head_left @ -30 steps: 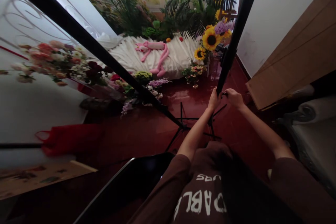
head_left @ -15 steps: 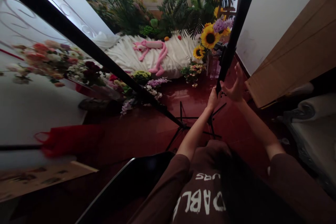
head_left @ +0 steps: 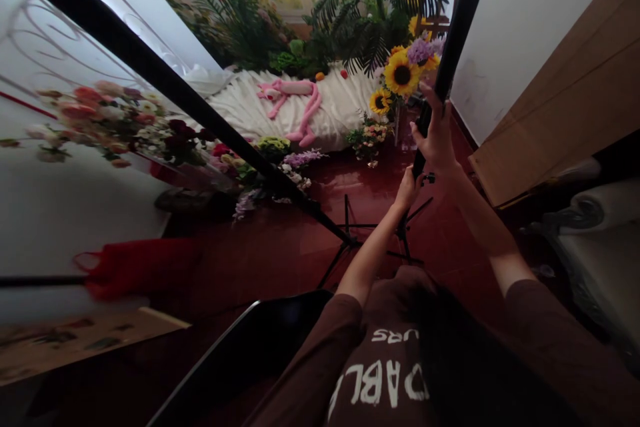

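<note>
- Now the left hand (head_left: 407, 190) stays clasped round the pole (head_left: 455, 40), low down, so that hand alone surely bears the hold.
- Just above that grip, the right hand (head_left: 437, 140) has left the knob (head_left: 429, 178) and risen to the pole. Its thumb and fingers are spread apart across the shaft, not closed tight; I cannot tell whether the palm presses on it.
- The knob, just right of the left hand, is thus free of fingers. My reading is that attention has passed from knob to shaft; whether the knob is loose or tight does not show.
- The pole looks unmoved by this: it runs up from the grip on much the same slant.
- Below the grip, the left forearm partly hides where the pole meets the legs (head_left: 404, 240), which are thin and dim against the red floor (head_left: 280, 247).
- Left of the grip, a second pole (head_left: 207, 120) slants past, with neither hand on it. Both poles run off the top of the view.
- Beyond the grip, sunflowers (head_left: 401, 75) stand close behind the right hand in this view; a pink toy (head_left: 311, 107) lies farther left on white cloth (head_left: 235, 97).
- Nearer the body, a dark, pale-edged object is cut off and too murky to identify.
</note>
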A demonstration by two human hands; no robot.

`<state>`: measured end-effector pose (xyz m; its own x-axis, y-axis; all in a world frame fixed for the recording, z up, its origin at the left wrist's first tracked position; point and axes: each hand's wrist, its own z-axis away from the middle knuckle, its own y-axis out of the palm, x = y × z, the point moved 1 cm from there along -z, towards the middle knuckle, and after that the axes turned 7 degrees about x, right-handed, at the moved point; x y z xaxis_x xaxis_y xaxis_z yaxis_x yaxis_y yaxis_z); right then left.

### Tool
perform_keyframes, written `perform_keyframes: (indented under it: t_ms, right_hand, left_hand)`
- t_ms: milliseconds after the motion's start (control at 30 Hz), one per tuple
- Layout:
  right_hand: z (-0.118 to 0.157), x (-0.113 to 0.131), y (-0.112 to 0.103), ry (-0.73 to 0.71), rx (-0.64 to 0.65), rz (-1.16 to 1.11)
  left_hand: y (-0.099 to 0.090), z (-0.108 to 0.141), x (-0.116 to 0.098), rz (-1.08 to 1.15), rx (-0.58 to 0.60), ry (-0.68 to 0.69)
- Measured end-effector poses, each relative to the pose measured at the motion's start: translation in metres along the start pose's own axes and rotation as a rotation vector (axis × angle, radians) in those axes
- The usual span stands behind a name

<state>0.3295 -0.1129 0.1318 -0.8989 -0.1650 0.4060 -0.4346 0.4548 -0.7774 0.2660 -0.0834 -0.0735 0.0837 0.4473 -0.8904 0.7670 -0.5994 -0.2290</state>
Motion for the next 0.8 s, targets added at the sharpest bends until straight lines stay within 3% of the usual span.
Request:
perform_keyframes:
  t_ms: [67, 200, 333, 467, 600, 800]
  right_hand:
    - [0.013, -0.002, 0.013, 0.066, -0.06, 0.052]
    - [0.042, -0.004, 0.05, 0.174, -0.02, 0.043]
    - [0.058, -0.013, 0.076, 0.294, -0.096, -0.016]
    - [0.069, -0.025, 0.077, 0.218, -0.095, -0.012]
    - [0.104, -0.042, 0.073, 0.126, -0.1, -0.048]
    - [0.16, -0.065, 0.075, 0.231, -0.109, -0.087]
  left_hand:
    - [-0.001, 0.0, 0.0, 0.011, 0.017, -0.003]
    - [-0.002, 0.0, -0.002, 0.035, 0.046, 0.014]
    - [-0.003, 0.0, 0.0, 0.044, 0.051, 0.039]
    - [-0.001, 0.001, 0.005, 0.038, 0.054, 0.017]
    - [0.001, 0.001, 0.006, 0.023, 0.018, -0.005]
    - [0.002, 0.002, 0.004, 0.002, -0.01, -0.02]
